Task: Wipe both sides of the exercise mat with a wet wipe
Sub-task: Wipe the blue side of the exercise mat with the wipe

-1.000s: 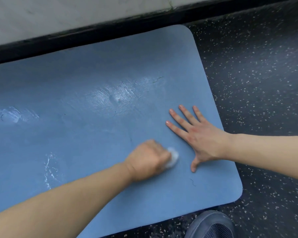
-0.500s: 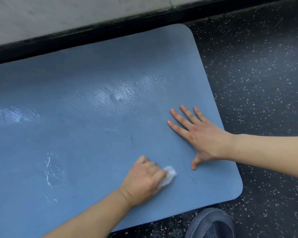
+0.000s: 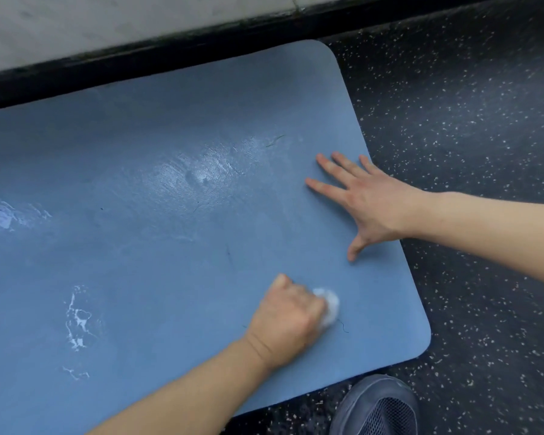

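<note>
A blue exercise mat [image 3: 170,246] lies flat on the floor and fills most of the view. My left hand [image 3: 288,321] grips a bunched white wet wipe [image 3: 330,307] and presses it on the mat near the right end, close to the front edge. My right hand [image 3: 368,199] lies flat on the mat by its right edge, fingers spread and straight. Wet shiny patches and white streaks show on the mat's middle and left. Thin dark hairs lie on the mat beside the wipe.
Dark speckled floor [image 3: 468,120] surrounds the mat on the right and front. A black skirting strip [image 3: 139,58] and pale wall run along the mat's far edge. A dark mesh shoe [image 3: 377,406] sits at the bottom right, just off the mat.
My left hand with the wipe has slid toward the mat's front edge and a little right. My right hand has stayed flat in the same place.
</note>
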Available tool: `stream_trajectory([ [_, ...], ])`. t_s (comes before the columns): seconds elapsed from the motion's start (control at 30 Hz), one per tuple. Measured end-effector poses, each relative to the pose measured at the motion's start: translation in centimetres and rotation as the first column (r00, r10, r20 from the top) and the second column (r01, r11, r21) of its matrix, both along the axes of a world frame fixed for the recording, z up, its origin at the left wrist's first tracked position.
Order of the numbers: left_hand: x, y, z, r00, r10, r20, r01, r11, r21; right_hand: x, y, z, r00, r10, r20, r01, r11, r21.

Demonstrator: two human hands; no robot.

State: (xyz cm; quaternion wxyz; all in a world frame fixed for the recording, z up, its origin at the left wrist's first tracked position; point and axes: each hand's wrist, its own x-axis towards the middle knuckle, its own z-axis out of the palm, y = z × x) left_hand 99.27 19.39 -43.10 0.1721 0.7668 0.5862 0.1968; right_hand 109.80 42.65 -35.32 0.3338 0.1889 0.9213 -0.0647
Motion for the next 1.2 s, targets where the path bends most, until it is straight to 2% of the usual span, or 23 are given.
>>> stream_trajectory([
  [0.03,1.6,-1.0,0.1,0.988,-0.150,-0.025,0.150,0.989,-0.004,-0.2,0.3,-0.2,1.000,-0.001,0.003,0.001,1.000,0.002],
  [0.1,4.0,-2.6,0.7,0.869,-0.482,-0.117,0.480,0.876,-0.045,-0.3,0.6,-0.6,1.000,-0.001,0.006,0.001,1.000,0.007],
  [0.13,4.0,-2.2,0.8,0.838,-0.528,-0.137,0.522,0.849,-0.076,-0.3,0.6,-0.7,1.000,-0.008,0.003,0.008,1.000,0.006],
  [0.2,1.3,0.8,0.7,0.908,-0.378,-0.182,0.382,0.924,-0.012,-0.2,0.6,-0.8,1.000,-0.023,-0.009,0.023,1.000,-0.001],
  [0.27,-2.4,3.8,0.2,0.990,0.019,-0.141,-0.014,0.999,0.035,-0.1,0.6,-0.9,0.999,-0.030,-0.018,0.029,1.000,-0.012],
  [0.33,-4.1,4.3,-0.4,0.960,0.260,-0.103,-0.253,0.965,0.075,-0.2,0.6,-0.9,0.999,-0.038,-0.013,0.038,0.999,-0.019],
  [0.37,-3.4,3.4,-0.2,0.974,0.219,-0.063,-0.216,0.975,0.054,-0.2,0.5,-0.9,0.999,-0.036,-0.001,0.036,0.999,-0.020],
  [0.4,-1.7,2.0,0.1,0.997,0.058,-0.047,-0.056,0.998,0.038,-0.3,0.4,-0.8,0.999,-0.033,0.011,0.033,0.999,-0.015],
  [0.47,-0.1,0.1,-0.4,0.949,-0.302,-0.086,0.309,0.948,0.073,-0.6,0.2,-0.4,0.999,-0.027,0.021,0.027,1.000,-0.005],
  [0.5,-1.4,1.2,-0.3,0.941,-0.327,-0.088,0.333,0.941,0.062,-0.8,0.2,-0.1,0.999,-0.029,0.013,0.029,1.000,-0.008],
  [0.57,-5.2,5.1,-0.3,0.990,-0.040,-0.136,0.052,0.995,0.088,-1.5,0.4,0.8,0.997,-0.066,-0.046,0.064,0.998,-0.027],
  [0.63,-9.1,8.7,0.2,0.934,0.327,-0.144,-0.312,0.943,0.117,-2.7,1.2,1.7,0.977,-0.168,-0.129,0.164,0.986,-0.043],
  [0.67,-9.5,9.2,0.2,0.907,0.399,-0.134,-0.386,0.916,0.113,-3.4,2.1,2.0,0.965,-0.209,-0.157,0.205,0.978,-0.043],
  [0.7,-8.8,9.1,0.1,0.918,0.380,-0.111,-0.369,0.923,0.107,-4.2,3.2,2.3,0.959,-0.227,-0.170,0.224,0.974,-0.037],
  [0.77,-5.2,7.6,0.0,0.995,0.023,-0.098,-0.012,0.994,0.112,-5.8,5.6,2.4,0.959,-0.226,-0.173,0.225,0.974,-0.024],
  [0.83,-4.7,7.2,-0.3,0.932,-0.321,-0.169,0.341,0.935,0.100,-7.1,7.3,2.0,0.963,-0.236,-0.129,0.232,0.972,-0.045],
  [0.87,-6.2,8.5,-0.3,0.927,-0.315,-0.201,0.341,0.934,0.107,-7.7,7.8,1.7,0.968,-0.235,-0.092,0.230,0.972,-0.055],
  [0.93,-10.3,12.1,0.0,0.971,0.046,-0.235,-0.012,0.989,0.145,-8.1,7.8,0.6,0.982,-0.185,-0.031,0.184,0.983,-0.017],
  [1.0,-14.4,14.6,1.2,0.847,0.490,-0.204,-0.463,0.870,0.168,-7.9,7.6,-0.6,0.989,-0.148,-0.026,0.149,0.988,0.037],
  [1.03,-14.8,14.9,1.4,0.801,0.571,-0.178,-0.557,0.821,0.130,-7.9,7.6,-0.7,0.989,-0.143,-0.035,0.145,0.989,0.042],
  [1.07,-14.3,14.8,1.2,0.829,0.543,-0.133,-0.531,0.840,0.115,-7.9,7.6,-0.6,0.989,-0.144,-0.046,0.146,0.989,0.039],
  [1.13,-10.9,13.8,0.5,0.981,0.149,-0.127,-0.130,0.981,0.142,-7.9,7.6,-0.4,0.987,-0.147,-0.065,0.150,0.988,0.037],
  [1.2,-9.1,13.2,0.2,0.937,-0.272,-0.219,0.294,0.952,0.078,-7.8,7.5,-0.4,0.985,-0.157,-0.067,0.159,0.987,0.033],
])
